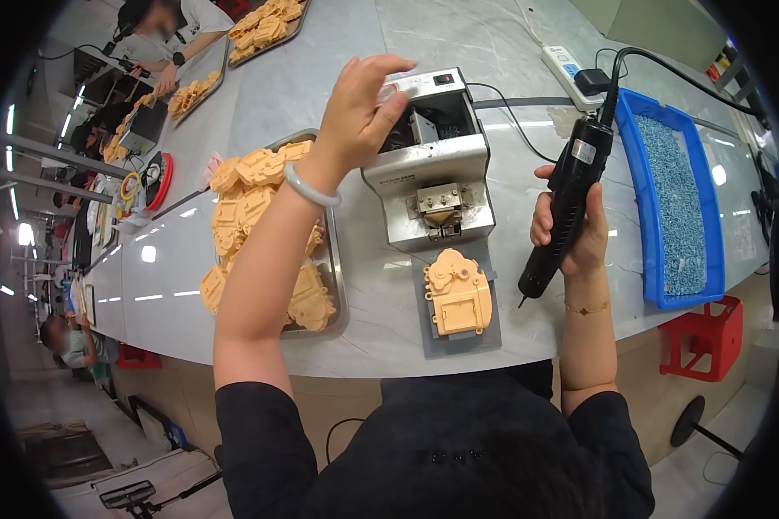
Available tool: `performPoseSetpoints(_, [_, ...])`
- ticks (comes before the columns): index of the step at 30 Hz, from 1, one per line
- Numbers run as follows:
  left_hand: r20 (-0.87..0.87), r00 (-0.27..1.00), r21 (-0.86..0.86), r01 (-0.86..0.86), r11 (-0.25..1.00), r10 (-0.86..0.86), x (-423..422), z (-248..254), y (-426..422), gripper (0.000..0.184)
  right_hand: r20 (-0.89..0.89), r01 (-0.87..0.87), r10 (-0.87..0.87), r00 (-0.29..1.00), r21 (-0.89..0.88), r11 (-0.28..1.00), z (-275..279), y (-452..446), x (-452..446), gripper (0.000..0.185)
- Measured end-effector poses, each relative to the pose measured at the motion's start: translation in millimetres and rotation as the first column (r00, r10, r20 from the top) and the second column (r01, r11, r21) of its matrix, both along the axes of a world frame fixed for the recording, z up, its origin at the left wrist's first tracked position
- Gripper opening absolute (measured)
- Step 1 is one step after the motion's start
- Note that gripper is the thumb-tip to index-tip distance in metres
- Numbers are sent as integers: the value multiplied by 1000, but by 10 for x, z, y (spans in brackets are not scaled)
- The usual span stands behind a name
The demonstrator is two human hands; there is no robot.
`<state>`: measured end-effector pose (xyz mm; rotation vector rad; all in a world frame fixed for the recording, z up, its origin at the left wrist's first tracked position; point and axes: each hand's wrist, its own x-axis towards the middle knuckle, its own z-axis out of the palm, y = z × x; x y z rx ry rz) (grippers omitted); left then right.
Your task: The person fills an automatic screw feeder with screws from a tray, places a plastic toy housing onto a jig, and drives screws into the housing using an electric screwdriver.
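Note:
My right hand (pixel 571 227) is wrapped round a black electric screwdriver (pixel 566 203), its thin bit pointing down and left. My left hand (pixel 365 111) is raised over the upper left side of a metal screw feeder (pixel 431 169), fingers apart and curved, with nothing visible in them. Below the feeder, an orange plastic housing (pixel 457 296) lies on a grey plate (pixel 463 347). Under and beside my left forearm is a metal tray (pixel 337 298) piled with similar orange parts (pixel 312 298).
A blue bin (pixel 713 208) of small bluish pieces stands at the right, near a white power strip (pixel 571 76). Cables run behind the feeder. A red stool (pixel 710 339) is below the table edge. A co-worker (pixel 169 35) works at the upper left beside trays of orange parts.

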<state>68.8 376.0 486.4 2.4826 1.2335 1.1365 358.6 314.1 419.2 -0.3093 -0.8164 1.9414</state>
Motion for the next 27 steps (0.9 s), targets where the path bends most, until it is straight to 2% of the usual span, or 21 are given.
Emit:
performPoseSetpoints(2, [244, 962, -191, -77, 979, 123, 16, -28, -232, 34, 35, 7, -6, 999, -26, 1000, -5, 3, -12, 64])
performPoseSetpoints(3, [284, 950, -86, -108, 990, 128, -11, -124, -287, 32, 56, 7, -5, 998, -40, 999, -9, 7, -17, 62])
performPoseSetpoints(7, [3, 987, -75, -161, 984, 162, -16, -203, -709, 32, 133, 12, 3, 991, -116, 993, -23, 27, -38, 56])
performPoseSetpoints(10, [-53, 974, -12, -220, 975, 220, 86, -303, -765, 35, 229, 50, 1, 973, -215, 975, -29, 34, -53, 51])
performPoseSetpoints(13, [-2, 979, 17, -205, 979, 205, 95, -402, -728, 39, 287, 81, -6, 958, -254, 964, -44, 47, -64, 48])
performPoseSetpoints(16, [-55, 975, 47, -211, 976, 213, 86, -426, -729, 37, 301, 103, -26, 953, -242, 965, -55, 58, -82, 47])
performPoseSetpoints(19, [-50, 967, 41, -248, 968, 249, 107, -443, -740, 38, 336, 110, -47, 941, -170, 979, -97, 61, -110, 53])
performPoseSetpoints(23, [-10, 969, 79, -244, 967, 245, 131, -502, -698, 41, 282, 78, -23, 959, -182, 980, -82, 45, -164, 49])
performPoseSetpoints(27, [-69, 964, 81, -249, 965, 255, 116, -470, -699, 40, 298, 74, -23, 954, -163, 984, -120, 52, -153, 48])
